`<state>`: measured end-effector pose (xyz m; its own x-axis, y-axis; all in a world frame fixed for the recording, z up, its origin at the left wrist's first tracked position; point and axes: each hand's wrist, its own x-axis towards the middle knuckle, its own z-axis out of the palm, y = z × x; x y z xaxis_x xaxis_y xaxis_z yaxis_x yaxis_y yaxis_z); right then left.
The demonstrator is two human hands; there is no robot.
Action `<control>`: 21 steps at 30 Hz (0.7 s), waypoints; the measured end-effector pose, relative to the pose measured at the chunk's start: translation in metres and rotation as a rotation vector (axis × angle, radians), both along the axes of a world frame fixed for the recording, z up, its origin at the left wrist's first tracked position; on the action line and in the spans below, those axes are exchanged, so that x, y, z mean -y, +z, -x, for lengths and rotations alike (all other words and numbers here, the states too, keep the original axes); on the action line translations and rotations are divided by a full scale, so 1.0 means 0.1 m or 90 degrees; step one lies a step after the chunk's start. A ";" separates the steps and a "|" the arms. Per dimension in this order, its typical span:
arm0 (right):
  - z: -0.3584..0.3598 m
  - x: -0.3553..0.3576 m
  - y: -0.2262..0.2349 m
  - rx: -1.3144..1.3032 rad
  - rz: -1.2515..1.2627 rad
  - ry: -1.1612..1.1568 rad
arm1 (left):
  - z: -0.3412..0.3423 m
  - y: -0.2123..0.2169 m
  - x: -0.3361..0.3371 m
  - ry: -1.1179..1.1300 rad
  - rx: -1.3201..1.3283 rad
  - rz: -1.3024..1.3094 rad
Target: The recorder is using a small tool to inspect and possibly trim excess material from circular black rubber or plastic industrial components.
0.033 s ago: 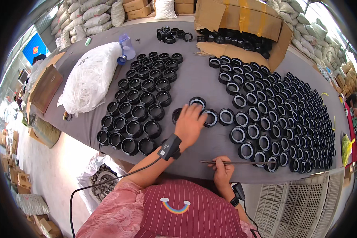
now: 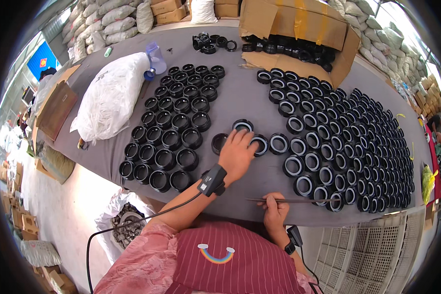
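At the far left of the grey table (image 2: 230, 98) a large white plastic bag (image 2: 111, 95) is seen lying, and a small bluish plastic bottle (image 2: 154, 59) is placed just beside its upper end. To the right of the bag a block of black rings (image 2: 174, 130) is arranged in neat rows, and these rings are standing close together. Near the middle of the table the left hand (image 2: 237, 153) is laid flat, with the fingers spread, and a black device is worn on its wrist with a cable running down from it. The hand is resting over a few loose rings: one ring with a pale inner edge (image 2: 243, 125) is seen just above the fingertips, a dark one (image 2: 219, 143) is touching the thumb side, and another ring (image 2: 260, 145) is partly covered by the fingers. Lower down, at the near edge of the table, the right hand (image 2: 275, 211) is closed around a thin dark stick (image 2: 294, 200), which is held nearly level and points to the right. Further right a very large field of black rings with pale inner edges (image 2: 348, 142) is spread out. At the far side an open cardboard box (image 2: 299, 29) with more black parts is placed.
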<state>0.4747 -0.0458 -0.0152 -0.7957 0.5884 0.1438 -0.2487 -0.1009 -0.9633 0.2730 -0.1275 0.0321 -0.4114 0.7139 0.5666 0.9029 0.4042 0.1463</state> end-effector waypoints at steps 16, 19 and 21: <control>-0.15 0.02 0.15 0.031 -0.210 0.000 | -0.84 -0.14 0.97 -0.185 0.477 -0.037; -0.10 0.04 0.16 0.032 -0.265 0.024 | -0.80 -0.17 0.97 -0.215 0.419 -0.029; -0.07 0.03 0.18 0.031 -0.315 0.030 | -0.78 -0.17 0.95 -0.232 0.402 0.005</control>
<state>0.4816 -0.0489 0.0029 -0.8327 0.4217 0.3589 -0.2087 0.3613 -0.9088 0.3510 -0.2228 0.0155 -0.3937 0.8709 0.2941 0.7249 0.0973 0.6820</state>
